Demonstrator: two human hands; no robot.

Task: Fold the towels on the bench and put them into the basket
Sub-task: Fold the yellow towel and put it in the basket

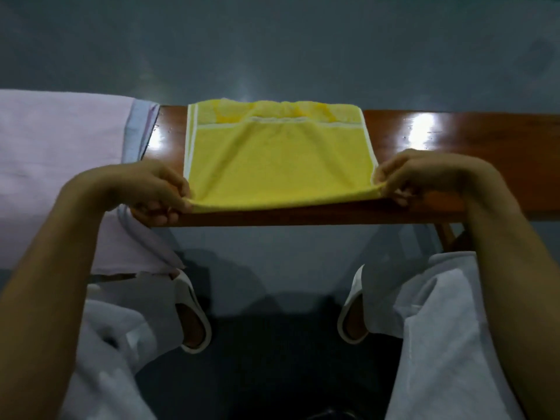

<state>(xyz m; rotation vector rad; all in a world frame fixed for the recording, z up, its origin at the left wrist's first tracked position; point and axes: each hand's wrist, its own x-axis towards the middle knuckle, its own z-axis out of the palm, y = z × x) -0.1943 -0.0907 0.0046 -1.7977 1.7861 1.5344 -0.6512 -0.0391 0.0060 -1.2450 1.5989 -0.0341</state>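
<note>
You have a yellow towel (278, 159) of matt, napped terry cloth with smooth white edging. Your bench (454, 137) is glossy varnished wood. The pale lilac towel (60, 147) is matt, flat-woven cloth.

Towel (278, 165) on bench (454, 137); larger towel (60, 147) left of it (draped over near edge).

Yellow towel (278, 159) on bench (454, 137), corners pinched by left hand (154, 189) and right hand (418, 177)

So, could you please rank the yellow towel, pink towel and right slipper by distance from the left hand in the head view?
1. Yellow towel: corner pinched by the left hand.
2. Pink towel: on the bench, just left of it.
3. Right slipper: on the floor, lower right.
</note>
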